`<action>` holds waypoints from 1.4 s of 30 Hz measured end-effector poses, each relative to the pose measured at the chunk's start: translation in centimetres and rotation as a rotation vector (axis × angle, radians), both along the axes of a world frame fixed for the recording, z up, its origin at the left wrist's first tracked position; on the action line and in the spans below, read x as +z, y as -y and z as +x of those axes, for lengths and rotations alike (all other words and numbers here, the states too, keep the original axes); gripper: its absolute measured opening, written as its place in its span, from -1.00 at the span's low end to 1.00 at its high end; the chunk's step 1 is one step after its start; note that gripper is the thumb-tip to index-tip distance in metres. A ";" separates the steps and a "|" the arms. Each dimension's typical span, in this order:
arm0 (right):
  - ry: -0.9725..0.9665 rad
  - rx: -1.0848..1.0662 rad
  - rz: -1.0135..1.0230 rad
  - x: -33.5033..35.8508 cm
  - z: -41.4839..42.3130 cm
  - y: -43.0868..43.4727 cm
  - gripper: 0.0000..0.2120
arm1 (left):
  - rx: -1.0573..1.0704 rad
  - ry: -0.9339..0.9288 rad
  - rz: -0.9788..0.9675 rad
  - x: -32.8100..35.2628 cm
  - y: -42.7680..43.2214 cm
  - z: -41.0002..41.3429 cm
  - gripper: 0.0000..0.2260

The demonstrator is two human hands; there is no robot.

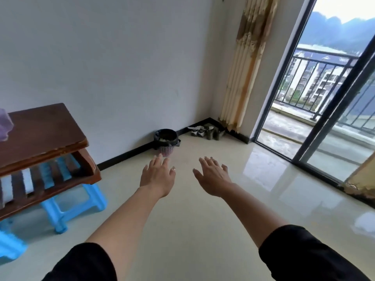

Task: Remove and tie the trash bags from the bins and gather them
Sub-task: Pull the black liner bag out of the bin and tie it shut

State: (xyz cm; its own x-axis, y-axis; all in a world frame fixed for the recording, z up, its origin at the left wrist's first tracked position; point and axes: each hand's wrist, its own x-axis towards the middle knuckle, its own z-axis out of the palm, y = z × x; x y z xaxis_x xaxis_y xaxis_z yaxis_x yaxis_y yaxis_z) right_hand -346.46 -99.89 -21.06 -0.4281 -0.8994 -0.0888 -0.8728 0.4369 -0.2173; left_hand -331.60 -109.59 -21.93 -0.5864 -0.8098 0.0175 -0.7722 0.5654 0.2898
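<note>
Black trash bag (157, 139) lines the pink bin (167, 150) against the far wall (101, 67); its contents, perhaps scraps, are blurred. We hold our left hand (157, 177) and right hand (213, 177) out, fingers straight, loosely spread, holding nothing.

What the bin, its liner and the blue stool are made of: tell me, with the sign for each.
Bin: looks like pink plastic, moulded in an open lattice.
Liner: thin black plastic film, slightly glossy, crumpled and folded over the rim.
Blue stool: seemingly moulded plastic, with one uniform bright colour and smooth, rounded legs.
</note>
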 end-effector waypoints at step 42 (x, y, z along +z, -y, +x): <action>0.011 0.452 0.294 -31.8 -53.4 89.7 -0.48 | 0.451 -0.131 0.222 -32.7 81.2 -49.5 -0.56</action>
